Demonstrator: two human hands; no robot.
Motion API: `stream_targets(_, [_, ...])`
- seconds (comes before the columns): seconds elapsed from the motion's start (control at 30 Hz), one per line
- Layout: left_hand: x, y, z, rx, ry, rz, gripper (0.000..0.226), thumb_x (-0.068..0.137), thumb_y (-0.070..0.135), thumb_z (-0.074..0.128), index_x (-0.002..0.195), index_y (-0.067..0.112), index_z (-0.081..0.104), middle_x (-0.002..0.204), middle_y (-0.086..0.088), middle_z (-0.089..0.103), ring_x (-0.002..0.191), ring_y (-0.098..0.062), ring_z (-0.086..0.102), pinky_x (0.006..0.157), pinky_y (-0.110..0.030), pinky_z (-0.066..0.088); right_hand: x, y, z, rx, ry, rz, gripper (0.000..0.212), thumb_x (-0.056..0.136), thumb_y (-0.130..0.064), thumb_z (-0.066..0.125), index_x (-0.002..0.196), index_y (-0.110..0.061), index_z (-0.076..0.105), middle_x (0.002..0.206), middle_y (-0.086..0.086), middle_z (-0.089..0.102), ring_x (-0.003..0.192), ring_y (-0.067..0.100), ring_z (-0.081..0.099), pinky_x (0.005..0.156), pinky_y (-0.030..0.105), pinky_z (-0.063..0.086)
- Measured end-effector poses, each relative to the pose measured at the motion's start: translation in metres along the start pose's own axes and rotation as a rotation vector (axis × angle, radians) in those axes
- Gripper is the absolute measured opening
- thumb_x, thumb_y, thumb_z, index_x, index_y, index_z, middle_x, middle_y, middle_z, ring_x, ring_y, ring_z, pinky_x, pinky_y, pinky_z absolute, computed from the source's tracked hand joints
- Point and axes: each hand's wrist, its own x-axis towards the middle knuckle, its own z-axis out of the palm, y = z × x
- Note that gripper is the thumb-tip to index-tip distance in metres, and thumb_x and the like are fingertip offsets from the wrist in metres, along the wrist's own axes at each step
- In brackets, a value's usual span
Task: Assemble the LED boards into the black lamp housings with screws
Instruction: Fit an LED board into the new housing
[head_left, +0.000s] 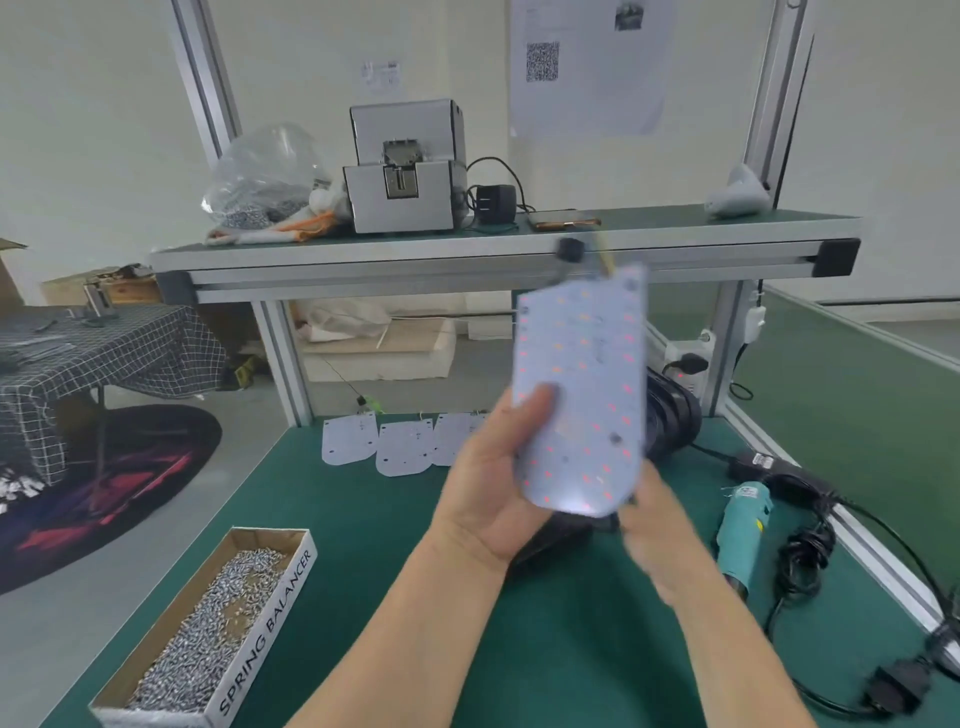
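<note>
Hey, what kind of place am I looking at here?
Likely a small lamp-assembly workshop: a green-matted workbench, an open box of screws, and spare LED boards laid in a row.

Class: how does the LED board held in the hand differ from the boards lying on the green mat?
The held board is raised and tilted in the left hand; the lying boards rest flat. The held board shows coloured dots; the lying boards look plain. Both are white, round-ended.

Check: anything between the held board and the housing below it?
Nothing visible does. The left hand holds the board raised; the housing shows just below it, mostly hidden by board and hands. The right hand is too blurred to read.
</note>
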Motion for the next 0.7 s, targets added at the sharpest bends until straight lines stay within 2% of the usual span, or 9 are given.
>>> stream_targets(0.07, [0.007,0.008,-0.009,-0.182,0.044,0.061,0.024,0.082,0.011,0.070,0.102,0.002,0.078,0.106,-0.014,0.075,0.090,-0.030,0.074,0.085,-0.042,0.057,-0.004,0.011,0.014,-0.155,-0.206,0.030,0.081,0.086,0.018,0.048,0.132,-0.048,0.049,0.123,-0.006,0.052,0.081,-0.010,0.052,0.074,0.006,0.042])
stream_targets(0.13, [0.013,0.018,-0.015,-0.344,0.047,0.116,0.025,0.080,0.010,0.072,0.103,0.000,0.075,0.097,-0.017,0.074,0.082,-0.033,0.073,0.088,-0.046,0.054,-0.007,0.025,0.030,-0.147,-0.296,0.026,0.071,0.092,0.003,0.058,0.130,-0.056,0.053,0.110,-0.018,0.058,0.073,-0.004,0.052,0.072,0.009,0.045])
stream_targets(0.23, [0.014,0.021,-0.024,-0.356,0.002,0.102,0.030,0.078,0.004,0.079,0.107,-0.002,0.073,0.097,-0.019,0.072,0.086,-0.037,0.071,0.095,-0.048,0.053,0.001,0.027,0.042,-0.054,-0.043,-0.018,0.035,0.102,-0.008,0.054,0.115,-0.035,0.071,0.101,-0.016,0.073,0.087,0.008,0.069,0.090,0.026,0.056])
stream_targets(0.3, [0.014,0.025,-0.039,-0.287,0.052,0.051,0.032,0.082,0.010,0.077,0.112,0.000,0.073,0.115,-0.018,0.071,0.108,-0.037,0.067,0.106,-0.050,0.046,0.013,0.022,0.039,0.039,0.171,-0.069,0.025,0.105,-0.009,0.050,0.108,-0.021,0.072,0.092,-0.005,0.076,0.091,0.015,0.074,0.089,0.027,0.058])
stream_targets(0.37, [0.013,0.032,-0.060,-0.209,0.191,0.038,0.034,0.084,0.018,0.070,0.115,0.004,0.074,0.127,-0.014,0.068,0.125,-0.032,0.060,0.111,-0.046,0.043,0.021,0.013,0.032,0.247,0.328,-0.099,0.024,0.107,-0.010,0.045,0.102,-0.017,0.067,0.092,0.002,0.076,0.089,0.020,0.075,0.083,0.025,0.058])
stream_targets(0.43, [0.012,0.032,-0.084,-0.114,0.398,0.064,0.038,0.089,0.022,0.062,0.124,0.006,0.068,0.125,-0.010,0.069,0.115,-0.026,0.067,0.095,-0.039,0.053,0.028,0.004,0.022,0.391,0.387,-0.100,0.022,0.108,-0.013,0.042,0.097,-0.013,0.061,0.092,0.009,0.075,0.084,0.024,0.075,0.075,0.023,0.059])
stream_targets(0.5, [0.010,0.021,-0.105,0.002,0.619,0.070,0.037,0.099,0.020,0.056,0.133,0.006,0.060,0.130,-0.010,0.066,0.107,-0.023,0.067,0.087,-0.035,0.052,0.030,-0.003,0.017,0.317,0.359,-0.103,0.021,0.108,-0.016,0.042,0.095,-0.010,0.058,0.086,0.008,0.074,0.075,0.025,0.075,0.065,0.023,0.058])
stream_targets(0.57, [0.004,0.004,-0.123,0.088,0.782,0.012,0.024,0.101,0.018,0.056,0.121,0.007,0.064,0.132,-0.010,0.066,0.102,-0.022,0.067,0.086,-0.034,0.050,0.030,-0.007,0.018,0.196,0.308,-0.112,0.022,0.108,-0.019,0.044,0.092,-0.010,0.057,0.080,0.003,0.073,0.067,0.023,0.074,0.059,0.025,0.058])
stream_targets(0.7, [-0.006,-0.019,-0.146,0.018,0.910,-0.131,0.028,0.102,0.027,0.058,0.125,0.012,0.062,0.127,-0.009,0.068,0.112,-0.031,0.065,0.091,-0.045,0.050,0.023,-0.004,0.028,-0.045,0.228,-0.138,0.025,0.107,-0.019,0.045,0.086,-0.012,0.056,0.071,0.001,0.070,0.061,0.017,0.072,0.061,0.031,0.060])
